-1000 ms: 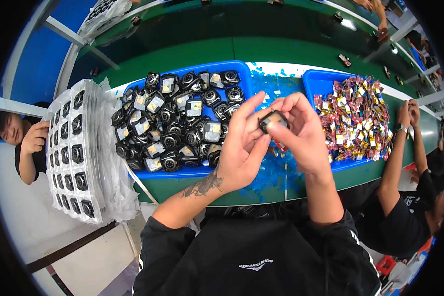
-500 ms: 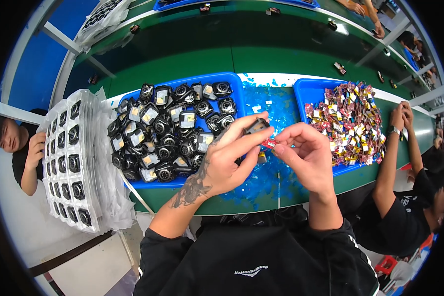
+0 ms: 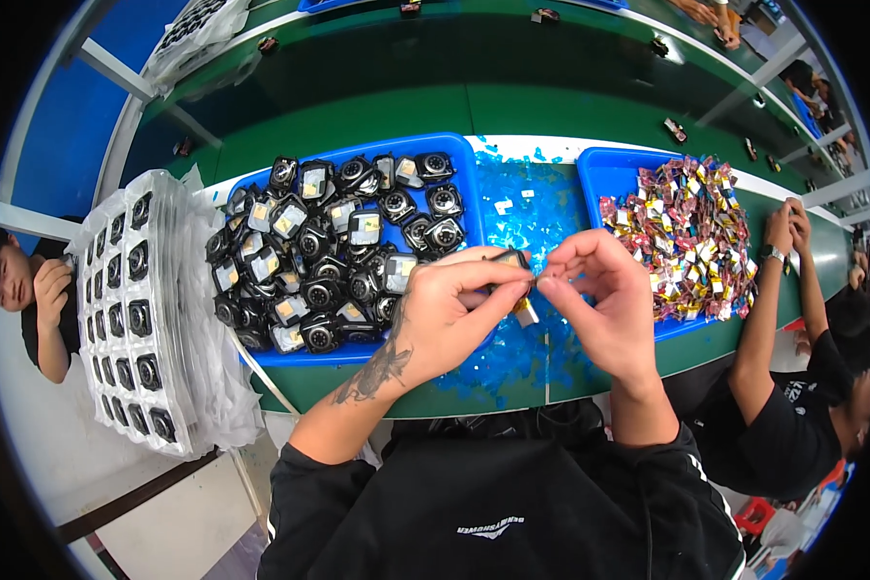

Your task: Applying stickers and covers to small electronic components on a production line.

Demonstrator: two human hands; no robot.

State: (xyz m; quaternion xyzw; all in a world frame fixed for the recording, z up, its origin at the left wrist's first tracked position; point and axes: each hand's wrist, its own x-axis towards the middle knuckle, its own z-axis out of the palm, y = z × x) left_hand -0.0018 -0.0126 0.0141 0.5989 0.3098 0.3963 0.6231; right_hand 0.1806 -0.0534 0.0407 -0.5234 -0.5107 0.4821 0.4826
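My left hand (image 3: pixel 459 304), with a tattooed forearm, is closed around a black watch case (image 3: pixel 514 258), mostly hidden by the fingers. Below its fingertips a small white-and-yellow piece (image 3: pixel 526 311) sticks out. Thumb and forefinger of my right hand (image 3: pixel 599 295) are pinched together against the edge of the case, right by the left fingertips. What they hold, if anything, is too small to make out. Left of my hands, a blue tray (image 3: pixel 476 184) is heaped with black watch cases (image 3: pixel 319 242). To the right, another blue tray (image 3: pixel 590 174) holds a pile of small red, yellow and white flat parts (image 3: pixel 691 237).
Blue film scraps (image 3: pixel 522 217) litter the green bench between the trays. Stacked clear trays of watch cases (image 3: pixel 135 319) stand at far left, near a seated person. A co-worker's arms (image 3: pixel 768 271) reach in at right. Beyond, a green conveyor belt (image 3: pixel 377 106) carries scattered parts.
My left hand has turned the watch case, so less of it shows. The red piece between the hands is now out of sight, while the white-and-yellow piece shows more below the fingers.
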